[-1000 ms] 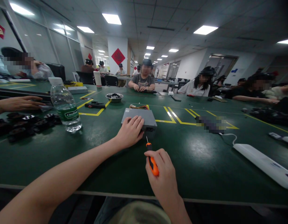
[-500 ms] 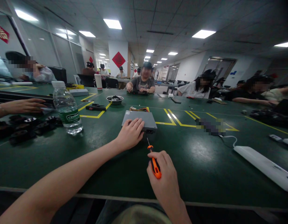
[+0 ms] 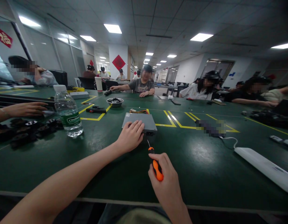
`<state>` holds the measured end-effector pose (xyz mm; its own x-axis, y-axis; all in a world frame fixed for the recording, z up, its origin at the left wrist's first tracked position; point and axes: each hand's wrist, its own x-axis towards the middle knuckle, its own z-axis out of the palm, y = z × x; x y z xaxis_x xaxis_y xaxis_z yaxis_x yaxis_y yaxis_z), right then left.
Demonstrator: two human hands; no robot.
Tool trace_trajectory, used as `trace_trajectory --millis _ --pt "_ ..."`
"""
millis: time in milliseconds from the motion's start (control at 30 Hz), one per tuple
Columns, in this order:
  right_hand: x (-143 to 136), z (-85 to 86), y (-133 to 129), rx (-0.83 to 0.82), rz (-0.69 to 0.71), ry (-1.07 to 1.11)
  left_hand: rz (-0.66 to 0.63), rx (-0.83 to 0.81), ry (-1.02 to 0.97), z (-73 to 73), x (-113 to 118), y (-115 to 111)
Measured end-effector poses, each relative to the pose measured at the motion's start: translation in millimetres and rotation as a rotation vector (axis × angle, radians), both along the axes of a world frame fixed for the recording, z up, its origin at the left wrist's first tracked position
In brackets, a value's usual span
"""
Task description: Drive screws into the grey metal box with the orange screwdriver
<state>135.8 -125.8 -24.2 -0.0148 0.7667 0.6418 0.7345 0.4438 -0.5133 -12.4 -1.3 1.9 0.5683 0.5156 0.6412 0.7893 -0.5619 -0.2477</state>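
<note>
A grey metal box (image 3: 148, 121) with a socket on its near side and coloured wires (image 3: 140, 111) behind it lies on the green table (image 3: 106, 174). My left hand (image 3: 132, 135) rests on the box's left front part, fingers over its top and near edge, holding it. My right hand (image 3: 164, 174) is closed around the orange and black handle of a screwdriver (image 3: 157, 169). The screwdriver's thin shaft points up toward the near side of the box, its tip a little short of the socket side.
A water bottle (image 3: 69, 115) stands left of the box, beside black parts (image 3: 25, 130) and another person's hand (image 3: 29, 109). A metal bowl (image 3: 114, 102) and black tool (image 3: 96, 110) lie farther back. A white power strip (image 3: 262, 168) is at the right.
The screwdriver in my right hand has drawn back slightly from the box and turned a little. My left hand stays on the box. The person opposite has stretched an arm out sideways.
</note>
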Motion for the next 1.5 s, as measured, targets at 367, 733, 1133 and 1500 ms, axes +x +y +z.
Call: trace_trajectory --millis 367,733,1133,1500 --pt "-0.1 -2.8 1.2 0.022 -0.051 0.090 0.001 -0.011 -0.003 3.2 0.3 1.9" --pt "-0.5 3.4 -0.4 0.006 0.001 0.021 -0.008 -0.016 0.005 1.6 -0.9 5.6" --pt "-2.2 4.8 -0.9 0.043 -0.013 -0.013 -0.002 -0.041 -0.048 1.7 -0.4 4.2" --pt "12.6 -0.6 -6.2 0.046 0.018 0.032 -0.007 -0.045 -0.051 1.9 -1.1 4.6"
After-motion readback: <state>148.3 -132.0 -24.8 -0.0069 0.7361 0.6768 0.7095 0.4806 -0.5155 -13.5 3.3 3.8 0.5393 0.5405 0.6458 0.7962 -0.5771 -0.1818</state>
